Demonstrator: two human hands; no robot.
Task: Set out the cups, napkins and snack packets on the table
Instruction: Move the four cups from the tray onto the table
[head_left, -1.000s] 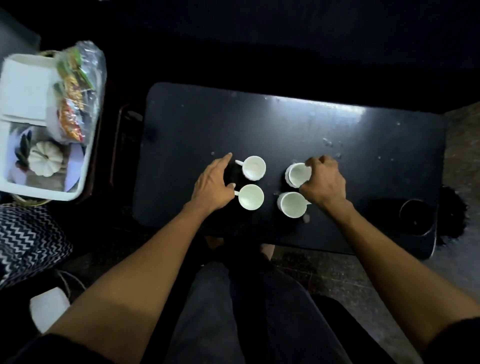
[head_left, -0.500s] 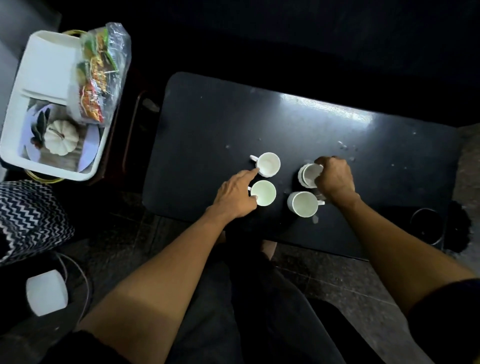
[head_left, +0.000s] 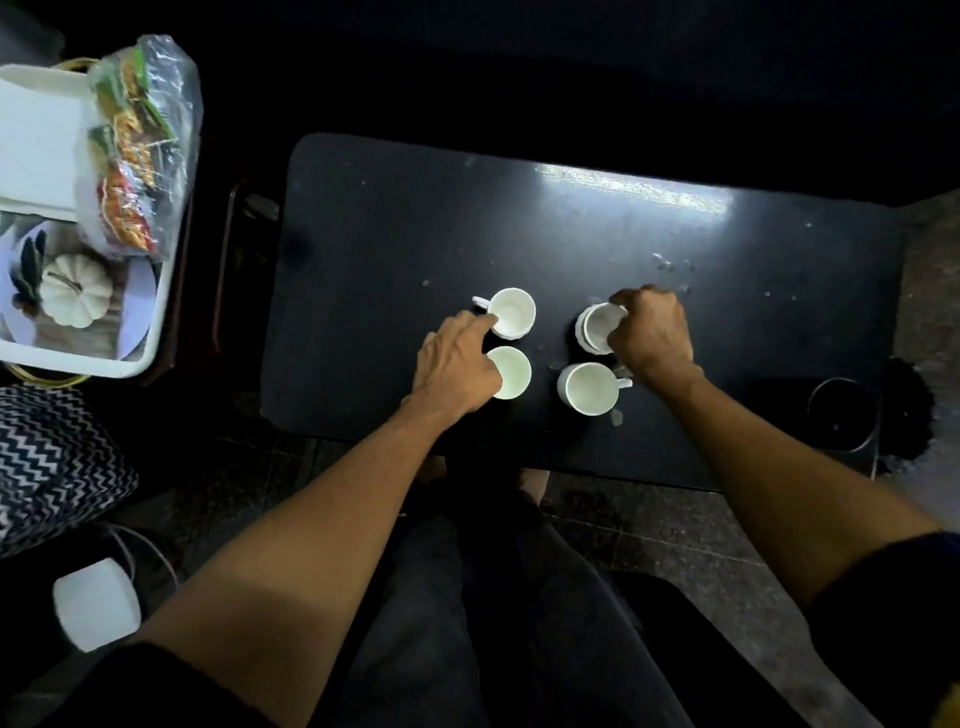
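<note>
Four white cups stand close together on the black table (head_left: 415, 218). My left hand (head_left: 457, 366) lies over the left side of the near left cup (head_left: 514, 374), its index finger stretched out and touching the far left cup (head_left: 514, 312) by its handle. My right hand (head_left: 652, 332) grips the right side of the far right cup (head_left: 595, 327), which looks like two nested cups. The near right cup (head_left: 589, 388) stands free. Snack packets in a clear bag (head_left: 140, 150) and white napkins (head_left: 36, 150) lie in a white tray (head_left: 145, 358) left of the table.
A small white pumpkin (head_left: 75, 296) on a plate also sits in the tray. A round cup holder (head_left: 841, 413) is set at the table's right end. A zigzag-patterned fabric (head_left: 52, 457) and a white object (head_left: 96, 603) lie low at my left.
My left hand has slid right over the near left cup, and its index finger now reaches the far left cup. My right hand stays on the far right cup.
</note>
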